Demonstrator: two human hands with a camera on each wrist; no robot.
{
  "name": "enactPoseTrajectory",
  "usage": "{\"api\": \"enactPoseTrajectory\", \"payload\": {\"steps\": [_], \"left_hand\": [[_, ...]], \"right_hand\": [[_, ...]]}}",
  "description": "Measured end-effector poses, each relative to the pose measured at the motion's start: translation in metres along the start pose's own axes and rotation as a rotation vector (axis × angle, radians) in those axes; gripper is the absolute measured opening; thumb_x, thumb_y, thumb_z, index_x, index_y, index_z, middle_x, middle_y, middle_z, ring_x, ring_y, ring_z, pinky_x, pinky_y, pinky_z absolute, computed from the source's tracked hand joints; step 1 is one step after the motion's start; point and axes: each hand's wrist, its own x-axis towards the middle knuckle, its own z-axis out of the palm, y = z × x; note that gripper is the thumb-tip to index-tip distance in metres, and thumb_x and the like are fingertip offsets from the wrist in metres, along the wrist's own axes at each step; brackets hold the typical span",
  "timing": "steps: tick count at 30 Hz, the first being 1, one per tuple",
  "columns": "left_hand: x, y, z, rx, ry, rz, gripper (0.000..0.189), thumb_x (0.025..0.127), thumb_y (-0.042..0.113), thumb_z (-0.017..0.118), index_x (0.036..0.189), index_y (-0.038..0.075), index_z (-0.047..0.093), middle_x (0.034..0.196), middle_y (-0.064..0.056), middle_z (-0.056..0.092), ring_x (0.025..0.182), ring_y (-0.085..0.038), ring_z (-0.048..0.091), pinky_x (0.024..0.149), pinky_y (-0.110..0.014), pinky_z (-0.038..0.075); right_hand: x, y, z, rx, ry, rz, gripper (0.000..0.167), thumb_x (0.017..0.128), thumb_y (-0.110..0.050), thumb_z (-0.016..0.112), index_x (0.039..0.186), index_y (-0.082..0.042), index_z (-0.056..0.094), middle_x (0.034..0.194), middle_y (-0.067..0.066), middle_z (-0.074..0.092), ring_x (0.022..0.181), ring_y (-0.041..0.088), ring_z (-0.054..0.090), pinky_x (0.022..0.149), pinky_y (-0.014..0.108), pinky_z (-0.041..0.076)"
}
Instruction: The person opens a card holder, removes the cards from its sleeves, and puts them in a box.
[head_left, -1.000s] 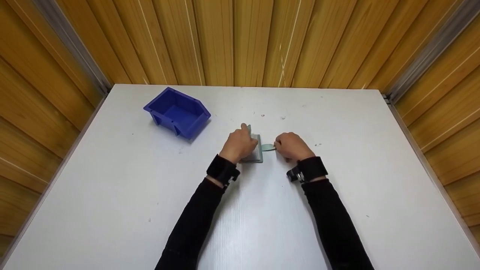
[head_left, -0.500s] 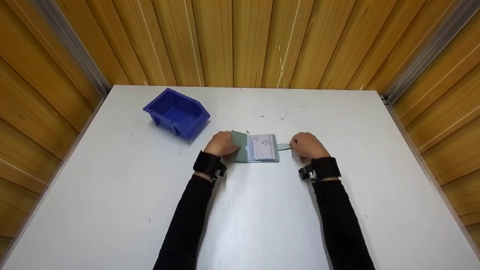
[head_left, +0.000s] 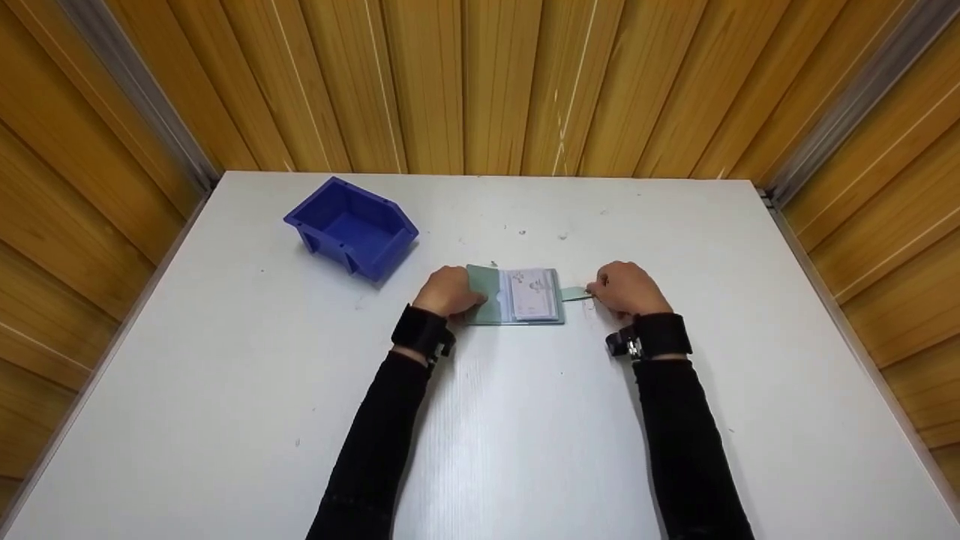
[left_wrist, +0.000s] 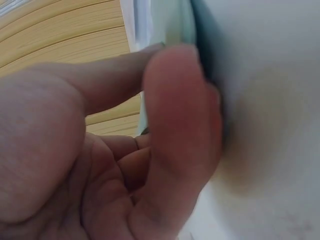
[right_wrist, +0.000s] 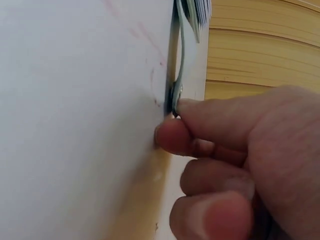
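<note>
A light green card holder [head_left: 532, 296] lies spread out on the white table, its clear sleeves and a pale printed card facing up on the right half. My left hand [head_left: 444, 291] pinches the outer edge of its left cover, thumb on top and fingers beneath; the left wrist view shows the green cover [left_wrist: 172, 22] at the thumb and fingertip. From the right half a narrow closure strap [head_left: 575, 293] sticks out. My right hand [head_left: 628, 289] pinches that strap's end between thumb and forefinger, close over the tabletop in the right wrist view, where a small snap shows on the strap [right_wrist: 181, 55].
At the back left of the white table [head_left: 480, 450] stands a blue plastic bin [head_left: 352, 229], nothing visible inside it. Wood-patterned panels [head_left: 427, 82] rise behind the table and on both sides.
The left cover, earlier raised under my left hand, has swung down to the left, exposing the sleeves and card. The holder and my right hand have shifted right; my left hand went left.
</note>
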Motion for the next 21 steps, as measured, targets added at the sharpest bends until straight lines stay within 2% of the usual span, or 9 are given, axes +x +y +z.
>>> {"api": "enactPoseTrajectory", "payload": {"steps": [3,5,7,10,12,14,17,21], "left_hand": [[0.0,0.0,0.0,0.023,0.01,0.01,0.038,0.095,0.027,0.073,0.116,-0.005,0.071,0.106,-0.02,0.073,0.083,-0.026,0.06,0.081,-0.036,0.052],[0.0,0.0,0.0,0.029,0.011,0.011,0.038,0.095,0.027,0.072,0.116,-0.005,0.071,0.107,-0.021,0.073,0.086,-0.028,0.063,0.086,-0.039,0.054],[0.0,0.0,-0.001,0.034,0.008,0.014,0.039,0.096,0.028,0.072,0.117,-0.005,0.071,0.108,-0.022,0.074,0.087,-0.029,0.066,0.088,-0.039,0.056],[0.0,0.001,-0.001,0.032,0.004,0.011,0.039,0.096,0.028,0.072,0.116,-0.005,0.071,0.107,-0.022,0.074,0.082,-0.027,0.066,0.083,-0.037,0.055],[0.0,0.001,-0.001,0.03,0.0,0.011,0.037,0.096,0.028,0.072,0.115,-0.004,0.072,0.105,-0.021,0.074,0.077,-0.025,0.063,0.077,-0.034,0.053],[0.0,0.001,-0.001,0.029,-0.005,0.01,0.037,0.096,0.028,0.072,0.113,-0.004,0.072,0.103,-0.021,0.074,0.073,-0.022,0.061,0.074,-0.032,0.052],[0.0,0.0,-0.001,0.023,-0.007,0.01,0.037,0.097,0.028,0.072,0.114,-0.004,0.072,0.104,-0.02,0.074,0.072,-0.021,0.06,0.074,-0.032,0.051],[0.001,0.0,-0.001,0.025,-0.005,0.013,0.038,0.096,0.028,0.072,0.116,-0.005,0.071,0.108,-0.022,0.073,0.08,-0.024,0.06,0.08,-0.035,0.052]], "right_hand": [[0.0,-0.002,-0.001,0.014,0.078,0.001,0.019,0.096,-0.02,0.068,0.088,-0.002,0.067,0.073,0.009,0.063,0.064,0.022,0.057,0.062,0.031,0.042],[0.001,-0.005,-0.001,0.045,0.104,-0.013,0.017,0.096,-0.02,0.069,0.099,-0.003,0.069,0.083,0.013,0.064,0.074,0.027,0.057,0.068,0.036,0.043],[0.002,-0.011,-0.001,0.075,0.103,-0.041,0.027,0.097,-0.022,0.069,0.116,-0.003,0.069,0.096,0.016,0.065,0.087,0.031,0.059,0.076,0.041,0.047],[0.004,-0.02,0.001,0.111,0.048,-0.103,0.054,0.096,-0.028,0.074,0.143,-0.007,0.058,0.123,0.02,0.062,0.113,0.036,0.058,0.097,0.05,0.048],[0.006,-0.026,0.004,0.116,-0.006,-0.144,0.076,0.092,-0.033,0.079,0.155,-0.01,0.046,0.144,0.021,0.053,0.135,0.037,0.049,0.112,0.054,0.041],[0.007,-0.033,0.009,0.118,-0.062,-0.178,0.095,0.086,-0.038,0.085,0.162,-0.012,0.033,0.159,0.019,0.042,0.148,0.036,0.038,0.121,0.055,0.032],[0.008,-0.041,0.017,0.108,-0.112,-0.214,0.111,0.08,-0.04,0.09,0.165,-0.012,0.024,0.168,0.017,0.031,0.156,0.034,0.028,0.126,0.053,0.025],[0.008,-0.049,0.024,0.116,-0.132,-0.218,0.111,0.078,-0.037,0.092,0.164,-0.01,0.027,0.167,0.014,0.034,0.155,0.032,0.03,0.127,0.048,0.025]]}}
